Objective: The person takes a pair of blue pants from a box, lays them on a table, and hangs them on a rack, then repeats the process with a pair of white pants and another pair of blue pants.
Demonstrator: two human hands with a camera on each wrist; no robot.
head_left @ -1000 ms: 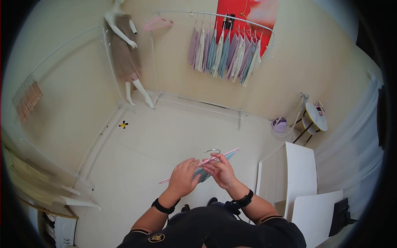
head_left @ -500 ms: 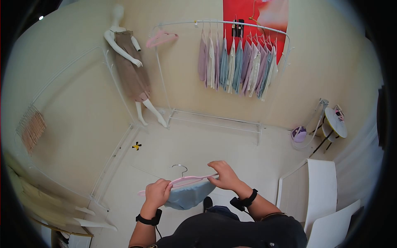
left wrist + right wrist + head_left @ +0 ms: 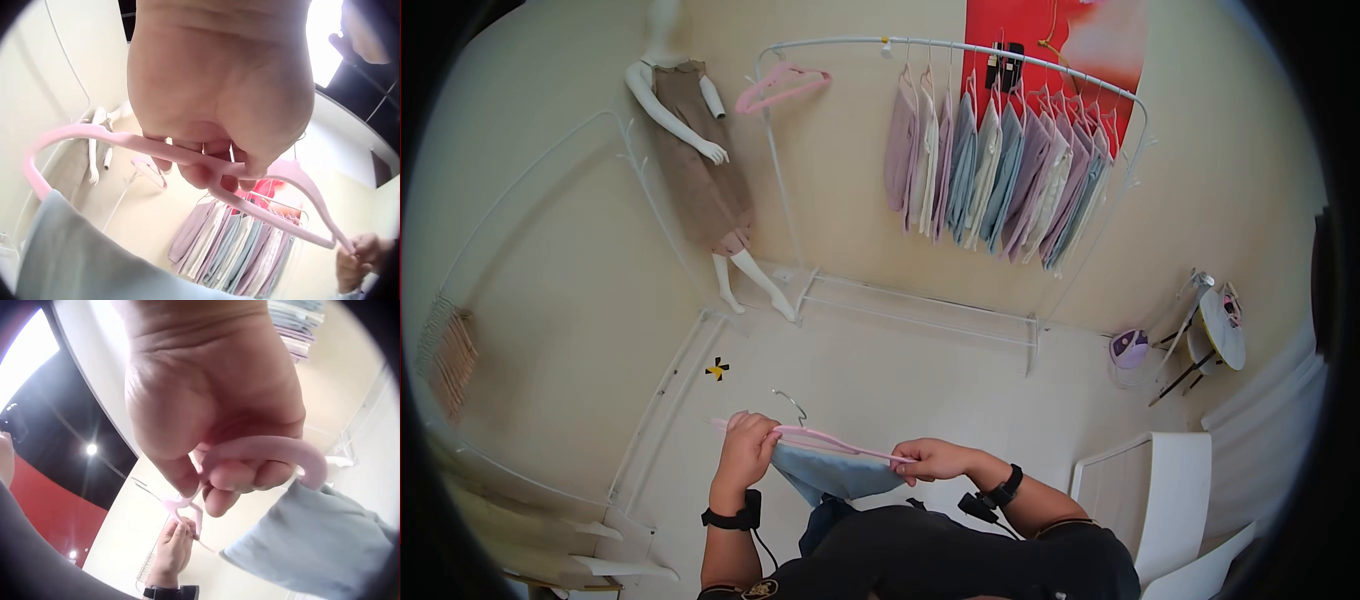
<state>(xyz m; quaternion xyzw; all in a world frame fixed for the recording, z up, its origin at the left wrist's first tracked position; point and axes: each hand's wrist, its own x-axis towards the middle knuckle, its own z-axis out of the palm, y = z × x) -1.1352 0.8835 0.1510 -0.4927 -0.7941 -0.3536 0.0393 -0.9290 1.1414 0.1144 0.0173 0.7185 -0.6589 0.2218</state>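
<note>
A pink hanger (image 3: pixel 830 440) with a metal hook (image 3: pixel 792 404) is held in front of the body at waist height. Light blue cloth (image 3: pixel 840 476) hangs from it; its kind does not show. My left hand (image 3: pixel 746 452) grips the hanger left of the hook, fingers curled round the pink bar (image 3: pixel 150 145) in the left wrist view. Near the other end, my right hand (image 3: pixel 932 460) holds the hanger between thumb and fingers. In the right wrist view the hanger's rounded end (image 3: pixel 275 450) passes across those fingers, with the cloth (image 3: pixel 312 540) draped beside it.
Ahead stands a white rack (image 3: pixel 820 42) with several lilac, white and blue garments (image 3: pixel 1000 190) and a bare pink hanger (image 3: pixel 785 90). A dressed mannequin (image 3: pixel 700 150) is at its left. On the right are a purple steamer (image 3: pixel 1128 348), a small round table (image 3: pixel 1222 330) and a white panel (image 3: pixel 1180 490).
The hanger went from slanting close between both hands to spread lengthwise, then shifted left and tilted down to the right. My right hand, earlier with fingers raised, has closed on its right end.
</note>
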